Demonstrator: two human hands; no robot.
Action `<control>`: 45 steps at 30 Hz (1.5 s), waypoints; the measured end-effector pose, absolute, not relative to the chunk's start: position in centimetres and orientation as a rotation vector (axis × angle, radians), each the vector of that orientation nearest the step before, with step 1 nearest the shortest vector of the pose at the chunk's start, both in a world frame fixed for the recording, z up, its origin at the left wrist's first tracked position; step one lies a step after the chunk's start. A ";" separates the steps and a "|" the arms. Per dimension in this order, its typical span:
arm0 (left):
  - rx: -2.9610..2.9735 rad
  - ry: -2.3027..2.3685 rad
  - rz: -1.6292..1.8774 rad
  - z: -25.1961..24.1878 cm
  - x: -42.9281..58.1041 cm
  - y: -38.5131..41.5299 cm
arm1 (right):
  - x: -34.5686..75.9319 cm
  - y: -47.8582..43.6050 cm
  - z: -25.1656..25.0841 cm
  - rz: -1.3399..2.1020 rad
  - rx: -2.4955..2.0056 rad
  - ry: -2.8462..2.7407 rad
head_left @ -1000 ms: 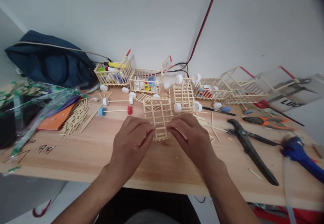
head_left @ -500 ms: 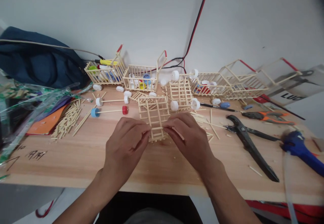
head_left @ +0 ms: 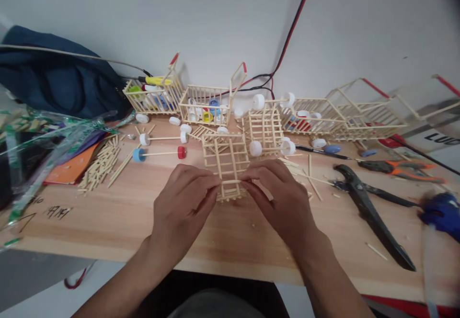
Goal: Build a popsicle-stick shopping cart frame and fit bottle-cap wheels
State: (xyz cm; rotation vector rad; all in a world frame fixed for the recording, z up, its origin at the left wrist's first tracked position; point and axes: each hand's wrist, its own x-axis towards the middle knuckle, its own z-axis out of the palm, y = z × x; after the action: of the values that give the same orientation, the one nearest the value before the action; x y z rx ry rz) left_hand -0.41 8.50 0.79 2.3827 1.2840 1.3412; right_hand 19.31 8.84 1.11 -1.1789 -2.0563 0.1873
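Note:
A lattice frame of thin wooden sticks (head_left: 226,160) lies flat on the wooden table (head_left: 108,212) in front of me. My left hand (head_left: 187,203) pinches a cross stick of the frame at its left end. My right hand (head_left: 280,198) pinches the same stick at its right end. Both hands rest on the table at the frame's near edge, fingers closed.
Several finished stick carts (head_left: 208,102) with bottle caps stand along the wall. A stick pile (head_left: 100,164) and two cap-wheel axles (head_left: 160,153) lie left. Black pliers (head_left: 373,212), orange cutters (head_left: 398,169) and a blue glue gun (head_left: 442,210) lie right. A dark bag (head_left: 53,83) sits far left.
The camera view shifted slightly; my hands stay pinched on the frame's cross stick with almost no movement.

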 end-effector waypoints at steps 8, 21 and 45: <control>2.382 1.278 1.376 0.7 -0.5 8.5 | 19.4 8.9 0.9 0.185 -1.170 -2.060; 2.410 1.261 1.423 0.7 -0.6 8.6 | 19.1 8.9 0.9 0.169 -1.153 -2.050; 2.424 1.285 1.414 0.5 -0.4 8.5 | 19.5 8.9 0.9 0.175 -1.162 -2.038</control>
State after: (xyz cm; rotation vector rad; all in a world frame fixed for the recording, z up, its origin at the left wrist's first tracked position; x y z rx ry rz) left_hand -0.44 8.52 0.49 2.4245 1.2845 1.4144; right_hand 19.47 8.90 0.87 -1.1617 -2.0378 0.1754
